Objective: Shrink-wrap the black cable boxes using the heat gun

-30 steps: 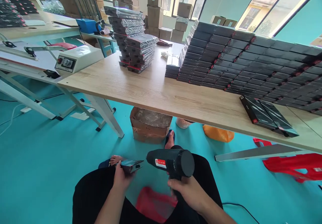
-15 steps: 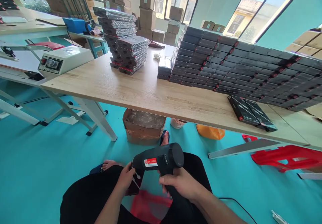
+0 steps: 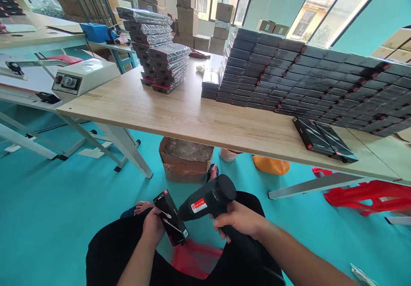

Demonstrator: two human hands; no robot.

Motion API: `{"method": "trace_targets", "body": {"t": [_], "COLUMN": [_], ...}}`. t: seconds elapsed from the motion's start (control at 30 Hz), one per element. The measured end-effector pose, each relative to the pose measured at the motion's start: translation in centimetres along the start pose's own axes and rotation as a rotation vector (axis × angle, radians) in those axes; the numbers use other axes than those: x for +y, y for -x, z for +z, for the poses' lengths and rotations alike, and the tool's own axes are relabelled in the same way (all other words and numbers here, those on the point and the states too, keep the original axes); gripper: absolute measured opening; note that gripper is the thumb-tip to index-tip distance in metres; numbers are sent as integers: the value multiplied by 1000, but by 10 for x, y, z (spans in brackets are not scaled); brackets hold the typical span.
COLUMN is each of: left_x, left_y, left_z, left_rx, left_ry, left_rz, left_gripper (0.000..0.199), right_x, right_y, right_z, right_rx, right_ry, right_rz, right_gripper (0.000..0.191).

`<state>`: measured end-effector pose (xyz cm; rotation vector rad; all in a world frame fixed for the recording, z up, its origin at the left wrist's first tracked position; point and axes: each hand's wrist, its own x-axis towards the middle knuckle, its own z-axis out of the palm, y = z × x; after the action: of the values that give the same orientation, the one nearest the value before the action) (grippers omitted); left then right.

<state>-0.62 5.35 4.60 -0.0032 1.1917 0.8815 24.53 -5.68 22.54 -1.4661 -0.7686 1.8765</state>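
1. The black printed box [image 3: 172, 220] is held over the lap, slightly left of centre; the left hand [image 3: 153, 227] pinches its left long edge between thumb and fingers.
2. The black gun-shaped tool [image 3: 210, 196] has its nozzle at the box's right long edge; whether they touch, I cannot tell. The right hand [image 3: 236, 221] has its fingers wrapped round the handle.
3. Handling well, I judge, means sweeping the nozzle evenly along the box, leaving a small gap, and turning the box so the left fingers stay clear.
4. The box's long axis slants: the red-marked end points forward and left, the code-marked end back and right.
5. Beyond, the surface [image 3: 192, 117] carries stacked black boxes [image 3: 305, 78].
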Motion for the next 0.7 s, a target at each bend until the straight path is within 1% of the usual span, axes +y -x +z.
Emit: {"method": "trace_targets", "body": {"t": [0.1,0.13,0.2,0.27,0.3,0.33,0.37,0.43,0.47,0.53,0.6,0.67,0.7], "left_x": [5,6,8,9,9,9,9,10,10,10,10,9,8], "left_y": [5,6,8,9,10,10,11,13,14,17,19,18,17], "left_z": [1,1,2,2,1,1,0,-2,-3,-6,-9,-13,-14], "left_rx": [25,27,54,126,158,174,165,82,27,-55,-100,-102,-108], "left_ry": [52,68,102,134,151,175,199,239,246,255,283,311,320], "left_rz": [8,17,16,-10,-20,-21,-17,-25,-49,-102,-121,-118,-124], "left_gripper": [25,26,25,16,12,15,23,36,38,35,24,15,13], "right_x": [13,17,24,31,34,37,40,43,44,42,38,31,27], "right_y": [14,19,30,40,45,49,52,56,57,55,51,42,37], "right_z": [-3,-5,-9,-11,-10,-9,-7,0,3,8,9,8,9], "right_rx": [-47,-37,21,71,73,54,23,-48,-77,-113,-93,-13,43], "right_ry": [50,60,48,-1,-33,-67,-99,-143,-151,-149,-127,-95,-80], "right_rz": [67,84,88,71,70,81,101,139,144,142,134,106,81], "right_gripper": [20,20,21,23,24,25,26,26,27,28,25,23,24]}}
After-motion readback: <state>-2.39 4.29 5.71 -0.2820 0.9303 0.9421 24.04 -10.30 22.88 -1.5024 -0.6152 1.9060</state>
